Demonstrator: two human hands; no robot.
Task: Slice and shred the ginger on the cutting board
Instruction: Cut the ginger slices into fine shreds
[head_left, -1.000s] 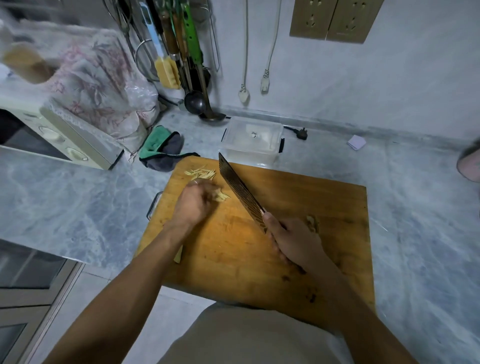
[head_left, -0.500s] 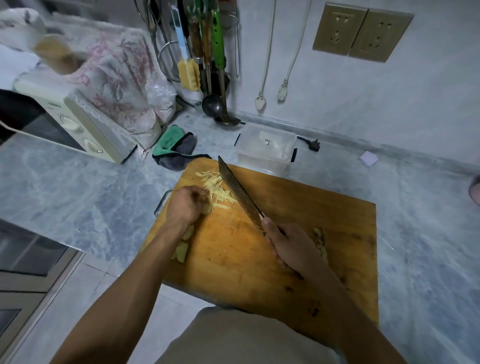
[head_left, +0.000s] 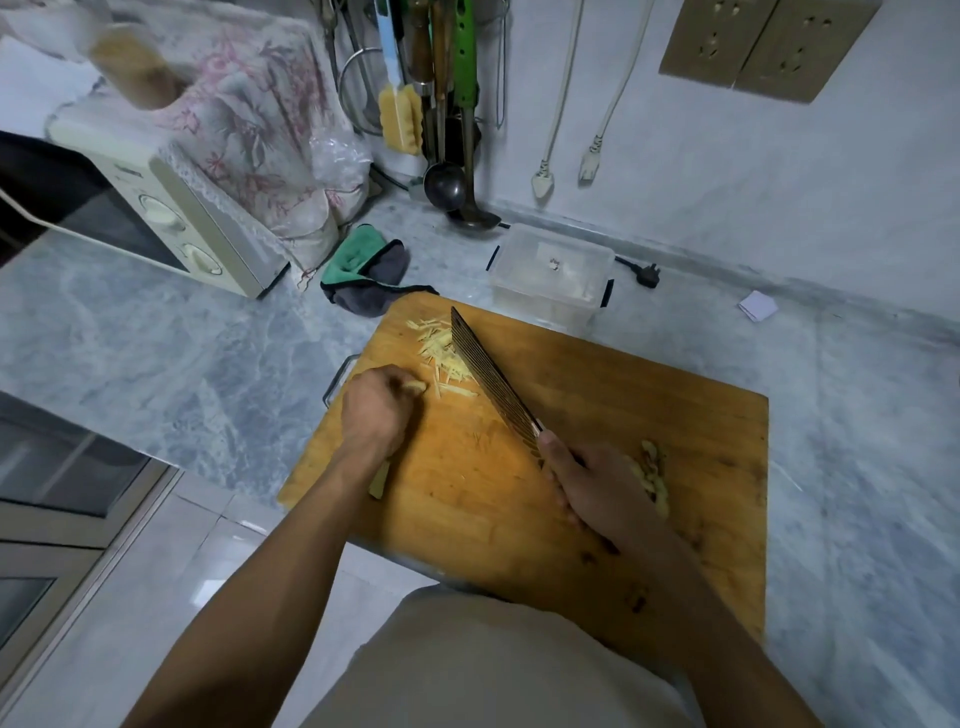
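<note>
A wooden cutting board (head_left: 649, 415) lies on the marble counter. Thin ginger shreds (head_left: 441, 353) are heaped near its far left corner. My left hand (head_left: 376, 410) has its fingers curled on a small ginger piece (head_left: 417, 386) just left of the shreds. My right hand (head_left: 597, 483) grips the handle of a dark patterned knife (head_left: 491, 382), whose blade lies diagonally along the right side of the shreds. A knobbly piece of ginger (head_left: 654, 475) rests behind my right hand. A pale ginger slice (head_left: 379, 480) peeks out beside my left wrist.
A clear plastic lidded container (head_left: 553, 278) stands just past the board. A green and grey cloth (head_left: 363, 273) lies to the far left of it, a cream microwave (head_left: 171, 218) further left. Ladles and utensils (head_left: 447, 130) hang in the corner. The counter edge drops off at lower left.
My left hand has drawn slightly back from the shreds, now holding a small ginger piece at its fingertips. The knife stays beside the shreds. The camera has moved closer and shifted.
</note>
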